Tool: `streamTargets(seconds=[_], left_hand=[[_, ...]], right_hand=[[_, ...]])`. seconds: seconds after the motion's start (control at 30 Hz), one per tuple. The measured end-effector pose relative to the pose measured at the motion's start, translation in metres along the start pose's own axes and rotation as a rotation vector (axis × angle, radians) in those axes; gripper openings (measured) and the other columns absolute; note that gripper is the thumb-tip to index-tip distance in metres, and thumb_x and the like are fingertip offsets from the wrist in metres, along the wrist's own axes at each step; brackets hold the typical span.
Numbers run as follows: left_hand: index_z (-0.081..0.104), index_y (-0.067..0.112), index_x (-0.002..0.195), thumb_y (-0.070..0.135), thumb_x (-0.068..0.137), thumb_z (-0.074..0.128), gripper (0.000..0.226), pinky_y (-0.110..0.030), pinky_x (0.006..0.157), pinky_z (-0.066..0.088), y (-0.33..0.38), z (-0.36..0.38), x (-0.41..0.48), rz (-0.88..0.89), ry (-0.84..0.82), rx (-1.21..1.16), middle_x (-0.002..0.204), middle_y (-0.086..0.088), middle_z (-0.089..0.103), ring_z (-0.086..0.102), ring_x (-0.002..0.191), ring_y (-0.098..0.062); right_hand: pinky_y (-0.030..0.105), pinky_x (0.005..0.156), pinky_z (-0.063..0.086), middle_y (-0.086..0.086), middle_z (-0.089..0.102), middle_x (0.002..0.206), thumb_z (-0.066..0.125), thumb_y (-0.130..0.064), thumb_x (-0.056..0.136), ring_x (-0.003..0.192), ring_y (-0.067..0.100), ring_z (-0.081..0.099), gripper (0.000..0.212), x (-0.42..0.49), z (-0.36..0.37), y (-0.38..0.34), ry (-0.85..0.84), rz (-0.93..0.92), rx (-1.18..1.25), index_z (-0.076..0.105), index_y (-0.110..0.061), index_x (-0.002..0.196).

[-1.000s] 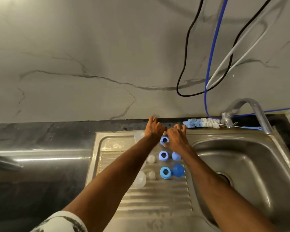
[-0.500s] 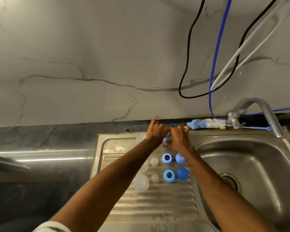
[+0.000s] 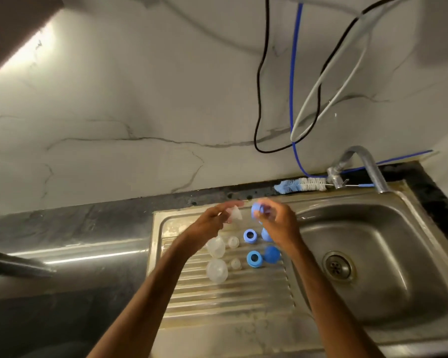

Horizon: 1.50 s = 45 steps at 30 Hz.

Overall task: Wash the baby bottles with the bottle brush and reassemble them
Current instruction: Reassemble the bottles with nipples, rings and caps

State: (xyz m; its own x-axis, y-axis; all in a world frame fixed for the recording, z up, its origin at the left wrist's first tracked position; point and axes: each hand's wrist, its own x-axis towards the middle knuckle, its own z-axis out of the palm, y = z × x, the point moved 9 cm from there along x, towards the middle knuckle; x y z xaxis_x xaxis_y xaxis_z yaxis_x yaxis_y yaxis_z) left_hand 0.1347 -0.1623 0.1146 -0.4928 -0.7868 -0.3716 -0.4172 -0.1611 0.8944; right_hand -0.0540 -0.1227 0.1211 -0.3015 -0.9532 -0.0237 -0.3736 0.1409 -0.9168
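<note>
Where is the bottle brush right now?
Head view, right side: the bottle brush lies on the dark ledge behind the sink, bristles just left of the tap.

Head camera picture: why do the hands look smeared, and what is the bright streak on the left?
Head view: the left hand, pinching a clear teat, and the right hand, gripping a blue ring, smear at the fingers, probably motion blur; head view: the streak is light glaring off the glossy dark counter.

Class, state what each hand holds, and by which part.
Left hand pinches a clear teat, hold point blurred; right hand grips a blue collar by its rim.
</note>
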Motion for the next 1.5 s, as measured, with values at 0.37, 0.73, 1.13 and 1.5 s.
streamTargets(seconds=[0.37, 0.73, 1.13, 1.5], left_hand=[[0.071, 0.022, 0.106, 0.028, 0.102, 0.063, 0.012, -0.027, 0.069, 0.056, 0.020, 0.020, -0.060, 0.132, 0.251, -0.100, 0.095, 0.006, 0.075, 0.070, 0.084, -0.011], [0.078, 0.038, 0.090, 0.029, 0.090, 0.077, 0.009, -0.013, 0.069, 0.055, 0.070, 0.035, -0.089, 0.414, 0.341, 0.121, 0.083, 0.020, 0.073, 0.071, 0.081, 0.003], [0.079, 0.013, 0.094, 0.034, 0.101, 0.061, 0.028, -0.033, 0.068, 0.056, 0.076, 0.038, -0.092, 0.522, 0.252, 0.486, 0.085, 0.000, 0.073, 0.066, 0.074, -0.013], [0.075, 0.020, 0.114, 0.030, 0.092, 0.075, 0.023, -0.023, 0.069, 0.058, 0.056, 0.042, -0.094, 0.421, 0.165, 0.209, 0.106, 0.007, 0.073, 0.069, 0.087, -0.007]], right_hand=[[0.038, 0.081, 0.061, 0.011, 0.076, 0.110, 0.073, -0.023, 0.089, 0.096, 0.025, 0.075, 0.042, -0.102, -0.002, 0.015, -0.001, 0.311, 0.549, 0.066, -0.009, 0.128], [0.050, 0.102, 0.053, 0.009, 0.073, 0.121, 0.077, -0.025, 0.086, 0.111, 0.028, 0.071, 0.050, -0.132, -0.011, -0.007, 0.062, 0.298, 0.708, 0.063, -0.013, 0.133], [0.040, 0.088, 0.061, 0.001, 0.077, 0.112, 0.077, -0.016, 0.087, 0.103, 0.022, 0.074, 0.038, -0.126, -0.012, -0.029, 0.055, 0.230, 0.555, 0.068, -0.015, 0.124], [0.040, 0.086, 0.062, 0.003, 0.077, 0.109, 0.087, -0.026, 0.074, 0.099, 0.021, 0.075, 0.052, -0.127, -0.019, -0.030, 0.127, 0.212, 0.495, 0.069, -0.013, 0.122]])
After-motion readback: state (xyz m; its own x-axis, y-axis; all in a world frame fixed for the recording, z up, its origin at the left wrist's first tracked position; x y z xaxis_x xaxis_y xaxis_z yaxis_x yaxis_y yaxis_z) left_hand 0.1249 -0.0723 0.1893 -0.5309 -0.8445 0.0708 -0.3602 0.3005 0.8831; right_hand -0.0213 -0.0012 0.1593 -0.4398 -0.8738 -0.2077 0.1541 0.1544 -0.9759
